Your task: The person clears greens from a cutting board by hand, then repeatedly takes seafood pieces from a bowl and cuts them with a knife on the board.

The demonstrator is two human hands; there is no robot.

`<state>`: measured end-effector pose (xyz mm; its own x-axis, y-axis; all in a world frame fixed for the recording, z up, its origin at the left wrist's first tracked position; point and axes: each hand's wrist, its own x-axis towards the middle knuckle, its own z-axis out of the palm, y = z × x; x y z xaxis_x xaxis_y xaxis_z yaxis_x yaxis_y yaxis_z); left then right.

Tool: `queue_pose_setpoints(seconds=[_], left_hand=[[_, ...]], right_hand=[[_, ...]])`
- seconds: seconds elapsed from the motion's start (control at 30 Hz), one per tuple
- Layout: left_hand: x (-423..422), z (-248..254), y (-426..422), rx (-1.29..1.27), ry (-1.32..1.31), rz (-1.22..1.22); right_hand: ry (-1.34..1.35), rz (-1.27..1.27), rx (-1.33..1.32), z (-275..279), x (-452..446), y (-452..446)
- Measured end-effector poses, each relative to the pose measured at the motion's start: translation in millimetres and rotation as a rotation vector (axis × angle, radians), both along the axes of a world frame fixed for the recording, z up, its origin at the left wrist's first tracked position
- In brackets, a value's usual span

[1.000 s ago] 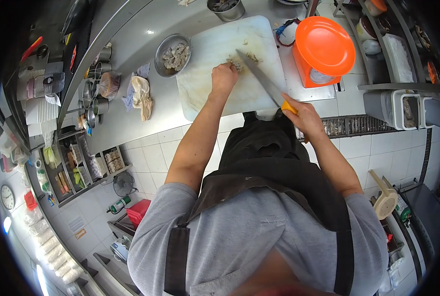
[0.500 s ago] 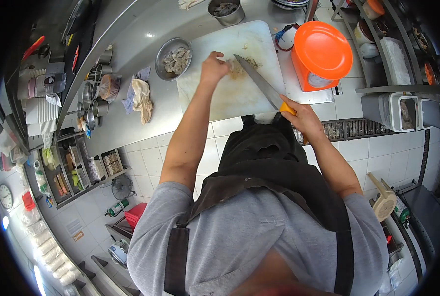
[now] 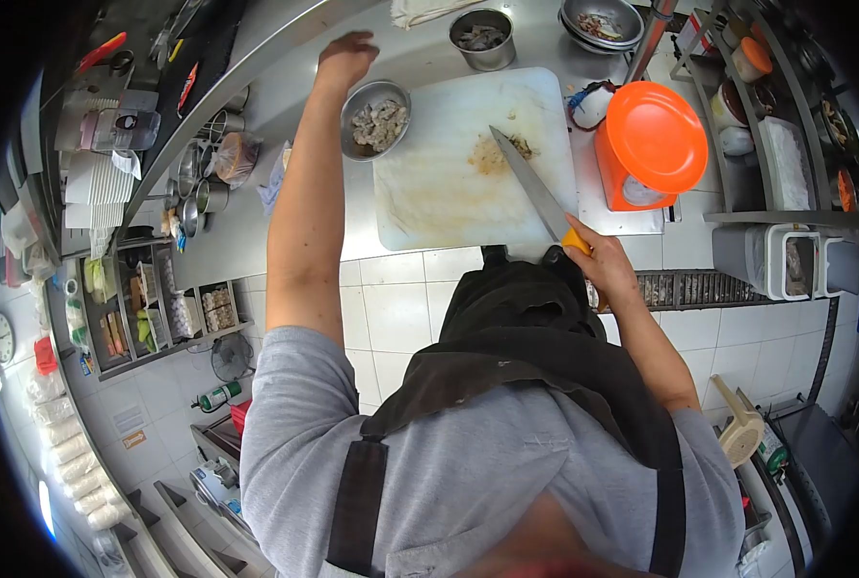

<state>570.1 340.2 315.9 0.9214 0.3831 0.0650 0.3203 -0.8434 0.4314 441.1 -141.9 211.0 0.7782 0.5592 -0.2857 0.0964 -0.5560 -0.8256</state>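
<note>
My right hand (image 3: 605, 262) grips the yellow handle of a large kitchen knife (image 3: 535, 191); its blade lies over the white cutting board (image 3: 429, 207), tip by small brownish scraps (image 3: 492, 154). Beyond the board's left side, my left hand (image 3: 346, 58) is raised over the steel counter, fingers loosely apart and nothing visible in them. Just below that hand sits a metal bowl (image 3: 348, 143) of peeled shrimp (image 3: 379, 125). A steel pot (image 3: 493, 58) with grey, shrimp-like pieces stands behind the board.
An orange-lidded bucket (image 3: 653, 135) stands right of the board. Stacked metal bowls (image 3: 603, 21) holding scraps are at the back right, near an upright pole (image 3: 649, 43). A folded cloth (image 3: 434, 10) lies at the back. My left forearm partly covers a bluish cloth (image 3: 273, 183).
My left hand has left the board and moved up and left, past the shrimp bowl. The knife stays in my right hand over the board. The camera view has shifted slightly.
</note>
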Motion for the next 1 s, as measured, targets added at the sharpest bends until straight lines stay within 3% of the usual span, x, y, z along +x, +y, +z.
queue_pose_setpoints(seconds=[0.17, 0.23, 0.53, 0.73, 0.8, 1.0], left_hand=[[-36.0, -68.9, 45.4, 0.264, 0.249, 0.034], [-40.5, -107.0, 65.8, 0.504, 0.344, -0.021], [-48.9, -144.2, 39.3, 0.333, 0.321, 0.152], [-57.6, -133.1, 26.6, 0.323, 0.297, 0.183], [-59.2, -158.2, 39.7, 0.308, 0.238, 0.189], [-69.8, -120.0, 4.2, 0.238, 0.082, 0.174]], right_hand=[[-0.001, 0.002, 0.022, -9.4, -1.0, -1.1], [-0.036, 0.004, 0.029, -11.5, -0.7, -0.7], [0.044, 0.021, -0.048, 5.0, 1.7, 1.2], [-0.044, 0.001, -0.033, -8.7, -2.2, 0.0], [0.027, -0.007, -0.074, -4.5, -1.4, 2.5], [-0.011, -0.028, 0.02, -6.8, -2.6, 3.6]])
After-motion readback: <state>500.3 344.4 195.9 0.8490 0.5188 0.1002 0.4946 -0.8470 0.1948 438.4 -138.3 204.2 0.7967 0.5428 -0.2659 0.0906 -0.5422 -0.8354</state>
